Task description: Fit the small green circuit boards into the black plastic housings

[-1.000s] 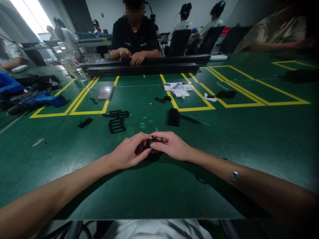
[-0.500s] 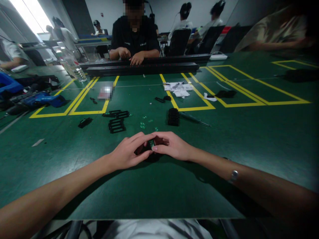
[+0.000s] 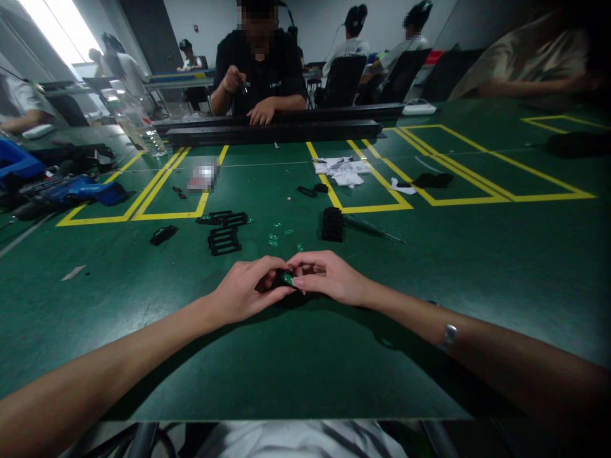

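Observation:
A small green board sits between my two hands, over a dark part that my fingers largely hide. My left hand curls round the dark part from the left, thumb below and fingers above. From the right, my right hand pinches the green board with its thumb, fingertips meeting those of the left. Just beyond my hands lie several tiny green boards. Black slotted frames lie to their left, and a stack of black parts stands to their right.
A screwdriver lies right of the stack. Farther back are crumpled white paper, a plastic bottle and long black bars. Blue tools lie at the left. Across the table sits a person in black.
The green board between my fingers has tilted to lie flatter and shows more of its face. The person opposite has raised one hand, which holds a small object.

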Tool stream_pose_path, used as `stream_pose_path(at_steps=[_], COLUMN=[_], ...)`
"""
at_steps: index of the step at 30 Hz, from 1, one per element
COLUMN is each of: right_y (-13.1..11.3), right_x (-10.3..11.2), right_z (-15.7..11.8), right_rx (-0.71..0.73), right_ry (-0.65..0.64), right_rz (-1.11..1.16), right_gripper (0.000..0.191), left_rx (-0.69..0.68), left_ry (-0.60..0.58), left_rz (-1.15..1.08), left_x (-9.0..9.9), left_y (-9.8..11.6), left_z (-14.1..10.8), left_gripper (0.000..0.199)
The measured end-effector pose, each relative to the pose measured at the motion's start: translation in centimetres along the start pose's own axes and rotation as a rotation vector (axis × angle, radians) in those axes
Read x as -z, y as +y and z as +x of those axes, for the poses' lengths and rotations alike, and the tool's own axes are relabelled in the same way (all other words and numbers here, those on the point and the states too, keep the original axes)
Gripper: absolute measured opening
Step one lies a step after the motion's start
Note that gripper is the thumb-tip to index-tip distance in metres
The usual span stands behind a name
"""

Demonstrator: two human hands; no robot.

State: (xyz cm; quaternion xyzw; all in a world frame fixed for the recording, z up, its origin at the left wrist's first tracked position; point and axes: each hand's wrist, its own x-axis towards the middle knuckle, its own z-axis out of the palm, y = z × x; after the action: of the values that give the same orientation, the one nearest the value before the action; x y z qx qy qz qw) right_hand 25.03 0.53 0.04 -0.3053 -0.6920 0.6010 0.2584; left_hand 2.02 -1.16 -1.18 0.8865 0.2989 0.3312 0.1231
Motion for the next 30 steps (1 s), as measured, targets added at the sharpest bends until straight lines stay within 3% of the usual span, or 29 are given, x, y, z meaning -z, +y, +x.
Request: stream_pose_path(at_steps=[15, 25, 30], right_y=[0.51, 0.42, 0.56], right_x=[-0.25, -0.14, 0.05], right_z=[0.15, 0.09, 0.22], right_rx=[-0.040, -0.011, 0.002], right_ry=[0.022, 0.032, 0.006], right_rz=[0.009, 0.086, 0.085], right_gripper=[0.029, 0.034, 0.037], left_rx=[0.051, 0.035, -0.012], left_ry=[0.070, 0.040, 0.013], left_rz=[0.010, -0.102, -0.083], left_x=[-0.33, -0.18, -0.06], left_y=[-0.37, -0.08, -0.05], left_z=[-0.46, -0.33, -0.37], left_gripper=[0.021, 0.035, 0.033])
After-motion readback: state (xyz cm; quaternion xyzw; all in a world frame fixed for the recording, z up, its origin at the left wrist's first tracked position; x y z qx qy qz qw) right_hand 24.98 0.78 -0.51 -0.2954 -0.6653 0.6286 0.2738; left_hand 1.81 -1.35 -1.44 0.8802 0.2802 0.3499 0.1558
